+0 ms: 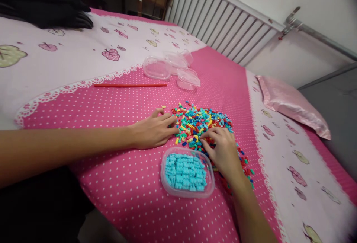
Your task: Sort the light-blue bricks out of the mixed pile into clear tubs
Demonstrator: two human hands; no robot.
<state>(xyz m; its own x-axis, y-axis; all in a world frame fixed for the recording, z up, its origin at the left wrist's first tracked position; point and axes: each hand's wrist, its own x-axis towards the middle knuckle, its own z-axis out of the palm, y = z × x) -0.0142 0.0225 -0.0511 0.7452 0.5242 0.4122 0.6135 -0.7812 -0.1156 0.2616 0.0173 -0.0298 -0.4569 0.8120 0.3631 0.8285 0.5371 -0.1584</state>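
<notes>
As the head view shows, the right hand (220,146) reaches over a pile of multicoloured toy bricks (196,118), thumb and fingers drawn together at its near side; whether a brick sits between them cannot be told. The left hand (156,129) rests at the pile's left edge, fingers loosely curled, its grip also unclear. Between pile and person lies a clear plastic tub (187,194) of light-blue bricks (186,172), to the near left of the right hand, which is the nearer of the two. The pile's long axis slants from far left to near right, trailing past the right wrist. Polka-dot bedspread (139,176) lies open left of the tub, towards the bed's near edge, and beyond the pile before the clear containers (157,68) and red rod (131,85).
</notes>
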